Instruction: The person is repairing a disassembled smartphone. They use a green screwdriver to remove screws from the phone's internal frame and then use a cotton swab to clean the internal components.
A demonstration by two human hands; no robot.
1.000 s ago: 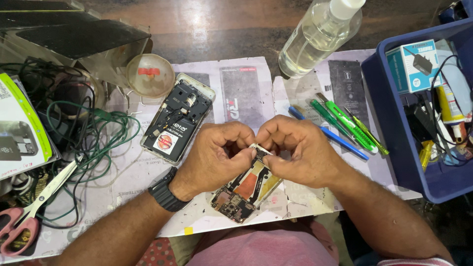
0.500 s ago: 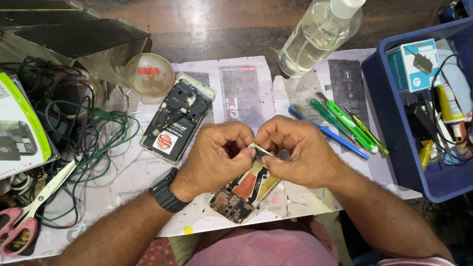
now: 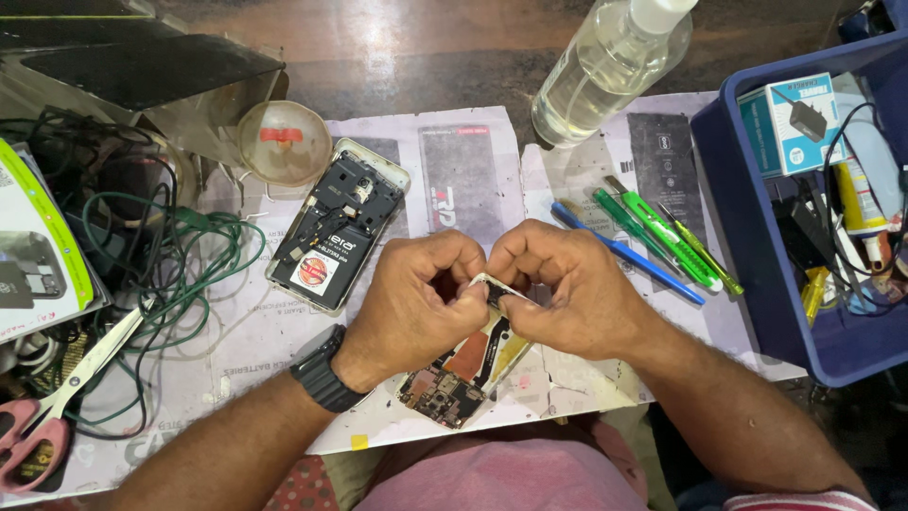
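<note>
Dark wood shows at the far edge of the desk (image 3: 397, 57), and most of the near part is covered by printed paper sheets (image 3: 454, 180) in grey and white. At the right stands a blue bin (image 3: 757, 284) full of cables and small goods; a teal box (image 3: 790, 123) with a picture of a charger lies at its far left corner, and a yellow tube sits beside it. On the left, green wire (image 3: 180, 274) lies tangled, with a green-and-white card package (image 3: 38, 255) at the edge and pink-handled scissors (image 3: 57, 397) near it. A clear bottle (image 3: 605, 76) lies tilted at the far middle. Left of centre an opened phone (image 3: 336, 227) lies face down, back off, its black battery showing a round red-and-yellow sticker; just beyond it rests a round clear dish (image 3: 284, 142) with something red in it. Green and blue tools (image 3: 653, 241) lie right of the hands.

Both hands meet at the near middle. The left hand (image 3: 416, 303) and right hand (image 3: 577, 293) each pinch, fingers closed, a small pale part (image 3: 497, 287) between them. Just under them lies a circuit board (image 3: 463, 374), copper and dark, on the paper.

As a judgement: the phone is already stripped and its board out, so the teardown looks well along; the small part is in hand, and nothing looks reassembled yet.
</note>
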